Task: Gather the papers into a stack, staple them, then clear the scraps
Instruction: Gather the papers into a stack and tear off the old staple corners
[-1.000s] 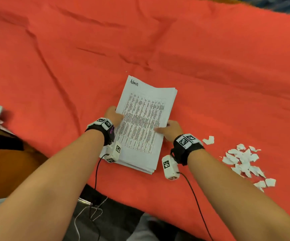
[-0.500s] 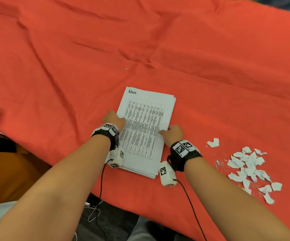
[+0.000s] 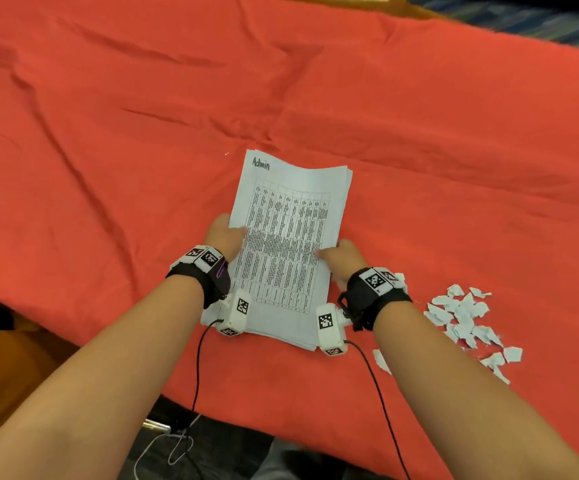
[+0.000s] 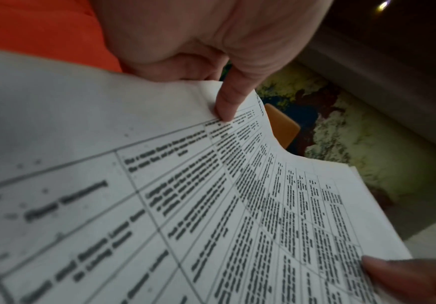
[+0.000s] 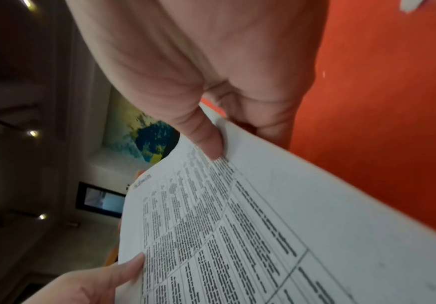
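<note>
Stack [image 3: 288,251] print blurred, unreadable; left hand [image 3: 224,237] fingers hidden under sheets.

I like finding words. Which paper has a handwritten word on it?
The top sheet of the stack, held in both hands: "Admin" sits at its far corner. The torn scraps look blank.

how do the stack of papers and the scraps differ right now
The stack is whole printed sheets squared together; the scraps are small torn blank-looking bits lying loose and scattered. The stack is held at its long edges by the left hand and right hand, thumbs on top; the scraps lie untouched on the red cloth, off to the right. Both are white paper.
</note>
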A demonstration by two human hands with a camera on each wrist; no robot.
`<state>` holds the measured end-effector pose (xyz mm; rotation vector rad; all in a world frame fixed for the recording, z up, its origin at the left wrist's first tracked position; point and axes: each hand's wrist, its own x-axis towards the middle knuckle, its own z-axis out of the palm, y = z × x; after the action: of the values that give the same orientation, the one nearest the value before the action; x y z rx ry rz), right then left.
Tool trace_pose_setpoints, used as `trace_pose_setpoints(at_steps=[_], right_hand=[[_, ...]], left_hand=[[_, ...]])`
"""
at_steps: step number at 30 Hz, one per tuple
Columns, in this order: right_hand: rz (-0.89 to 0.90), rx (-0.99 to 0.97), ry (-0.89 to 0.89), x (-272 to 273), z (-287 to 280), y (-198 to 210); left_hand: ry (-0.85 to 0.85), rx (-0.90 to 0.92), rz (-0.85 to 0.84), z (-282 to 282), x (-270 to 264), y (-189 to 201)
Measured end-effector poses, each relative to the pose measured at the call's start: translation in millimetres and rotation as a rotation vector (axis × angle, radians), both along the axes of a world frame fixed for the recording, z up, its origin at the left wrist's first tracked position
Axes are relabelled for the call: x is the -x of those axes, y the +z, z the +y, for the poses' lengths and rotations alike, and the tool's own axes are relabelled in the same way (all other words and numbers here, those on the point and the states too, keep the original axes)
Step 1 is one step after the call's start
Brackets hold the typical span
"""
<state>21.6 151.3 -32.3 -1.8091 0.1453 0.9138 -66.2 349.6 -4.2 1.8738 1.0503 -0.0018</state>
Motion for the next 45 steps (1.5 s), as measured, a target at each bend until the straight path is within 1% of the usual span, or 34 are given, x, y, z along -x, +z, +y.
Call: trace_pose_setpoints(at_steps=[2, 4, 6, 9, 12, 16, 19, 21, 23, 26, 28, 30, 34, 36, 38, 40, 41, 43, 45], right_hand=[[-0.062, -0.072, -0.071, -15.5, -28.5, 24.2], [-0.172, -0.135, -0.093, -30.3, -63.4, 55.2], [-0.303, -0.163, -0.105, -42.4, -105.6, 85.4], [-0.439, -0.195, -0.204, -53.7, -176.2, 115.0], [-0.531, -0.196, -0.304, -56.6, -235.7, 123.3], [-0.600, -0.157, -0.372, -56.4, -285.5, 107.7], [-0.570, -0.154, -0.366, -56.0, -300.1, 88.7], [-0.524, -0.155, -0.331, -56.0, -301.9, 76.0], [-0.485, -0.135, -0.288, -56.2, -300.6, 67.1], [-0.475, -0.100, -0.249, -60.4, -299.0, 60.0], [-0.498, -0.104, -0.248, -65.9, -300.1, 62.6], [-0.503, -0.146, -0.279, -73.5, -306.4, 64.2], [-0.433, -0.217, -0.453, -78.6, -330.5, 64.1], [-0.310, -0.361, -0.569, -74.8, -337.5, 64.8], [-0.161, -0.598, -0.665, -71.5, -339.6, 67.4], [-0.066, -0.811, -0.754, -70.1, -339.2, 72.3], [-0.041, -0.880, -0.787, -69.2, -338.7, 75.2], [-0.028, -0.937, -0.785, -66.7, -337.6, 77.8], [-0.057, -0.897, -0.736, -63.4, -334.8, 77.9]], left_hand=[[-0.009, 0.008, -0.105, -23.0, -19.6, 22.4], [-0.038, 0.017, -0.222, -53.5, -41.7, 46.1], [-0.081, 0.050, -0.346, -92.3, -62.4, 69.0], [-0.152, 0.124, -0.468, -156.7, -82.9, 90.7], [-0.237, 0.165, -0.549, -217.0, -91.5, 91.9], [-0.276, 0.238, -0.599, -268.9, -93.4, 78.9], [-0.269, 0.269, -0.567, -288.6, -94.7, 60.7], [-0.255, 0.264, -0.523, -297.0, -96.6, 51.1], [-0.248, 0.255, -0.519, -303.2, -99.0, 45.8], [-0.203, 0.222, -0.538, -307.1, -104.0, 47.4], [-0.175, 0.211, -0.551, -307.5, -108.6, 53.6], [-0.147, 0.212, -0.565, -307.0, -113.5, 62.9], [-0.005, 0.277, -0.606, -305.9, -123.4, 82.0], [0.077, 0.376, -0.619, -309.2, -127.7, 86.6], [0.138, 0.453, -0.598, -316.4, -131.4, 88.1], [0.190, 0.552, -0.568, -324.5, -132.7, 86.0], [0.214, 0.610, -0.566, -327.8, -133.6, 82.3], [0.243, 0.705, -0.537, -334.9, -135.1, 79.2], [0.266, 0.766, -0.517, -341.4, -135.8, 78.3]])
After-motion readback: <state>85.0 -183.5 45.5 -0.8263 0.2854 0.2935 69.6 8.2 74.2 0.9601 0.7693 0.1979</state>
